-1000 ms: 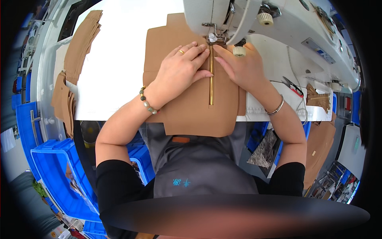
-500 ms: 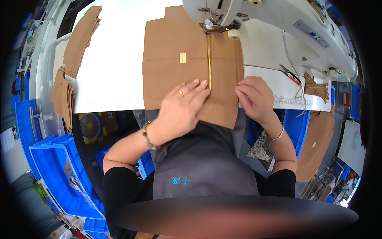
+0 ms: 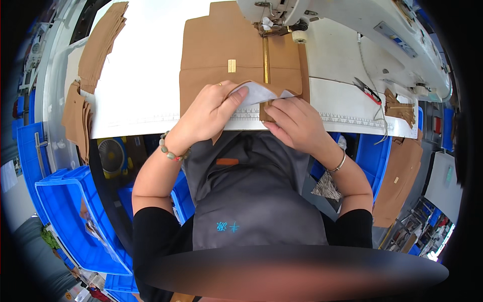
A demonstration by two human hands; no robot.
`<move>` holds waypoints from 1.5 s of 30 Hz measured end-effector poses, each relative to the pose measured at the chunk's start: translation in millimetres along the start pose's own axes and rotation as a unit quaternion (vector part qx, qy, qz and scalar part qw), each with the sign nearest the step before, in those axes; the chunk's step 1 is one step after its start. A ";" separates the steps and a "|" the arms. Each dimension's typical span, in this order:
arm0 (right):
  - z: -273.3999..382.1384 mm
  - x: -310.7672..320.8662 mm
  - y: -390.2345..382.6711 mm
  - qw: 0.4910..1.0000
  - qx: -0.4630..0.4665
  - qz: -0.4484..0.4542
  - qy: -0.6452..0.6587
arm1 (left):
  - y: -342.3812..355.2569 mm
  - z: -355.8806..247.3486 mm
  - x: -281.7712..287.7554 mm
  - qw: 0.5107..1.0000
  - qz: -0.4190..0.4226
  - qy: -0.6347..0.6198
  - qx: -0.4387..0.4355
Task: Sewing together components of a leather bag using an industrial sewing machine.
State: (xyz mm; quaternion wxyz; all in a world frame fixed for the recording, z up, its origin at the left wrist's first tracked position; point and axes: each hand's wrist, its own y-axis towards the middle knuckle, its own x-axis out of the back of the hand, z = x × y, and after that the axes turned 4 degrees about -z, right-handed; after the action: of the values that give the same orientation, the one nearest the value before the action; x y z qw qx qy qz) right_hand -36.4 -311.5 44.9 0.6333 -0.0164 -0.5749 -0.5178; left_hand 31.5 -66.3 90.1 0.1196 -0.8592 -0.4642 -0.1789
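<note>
A brown sheet of material (image 3: pixel 206 43) lies flat under the sewing machine's presser foot (image 3: pixel 265 29). A narrow gold strip (image 3: pixel 266 60), which looks like a zipper, runs down it from the foot. My left hand (image 3: pixel 209 110) grips the sheet's near edge between thumb and fingers, folding it up so that its pale underside (image 3: pixel 259 94) shows. Beside it, my right hand (image 3: pixel 297 121) is closed at the near end of a brown strip (image 3: pixel 266 112) in line with the gold one. My fingers partly hide how the layers meet there.
Sewing machine arm (image 3: pixel 362 30) overhangs the right side. Red-handled thread snips (image 3: pixel 368 91) lie on the table beside brown scraps (image 3: pixel 399 109). Stacked brown pieces (image 3: pixel 100 48) are at the left. A ruler scale (image 3: pixel 342 121) marks the front edge; a blue crate (image 3: pixel 83 221) stands lower left.
The near part of the brown sheet, flat before, is now lifted and folded back. My left hand has gone from lying on it to gripping it; my right hand has moved left to the strip's end.
</note>
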 end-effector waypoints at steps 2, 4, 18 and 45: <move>-0.6 0.3 2.4 1.000 0.011 0.008 -0.005 | -1.6 1.1 2.7 0.999 0.016 0.010 0.037; -1.7 0.7 3.8 1.000 0.022 0.016 -0.010 | -2.1 1.8 0.8 1.000 0.002 -0.001 0.015; -4.5 1.0 2.0 1.000 0.002 -0.021 0.017 | 1.8 10.5 1.8 0.999 0.000 -0.051 0.013; -5.5 28.8 22.8 0.987 0.039 0.156 -0.005 | -5.3 6.9 9.5 0.966 -0.012 -0.227 0.121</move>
State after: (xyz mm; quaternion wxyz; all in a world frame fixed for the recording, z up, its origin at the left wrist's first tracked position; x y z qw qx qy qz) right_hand -22.8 -322.6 77.7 0.7040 -0.0838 -0.5878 -0.3896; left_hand 33.2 -53.7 88.0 0.1119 -0.8511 -0.5072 0.0768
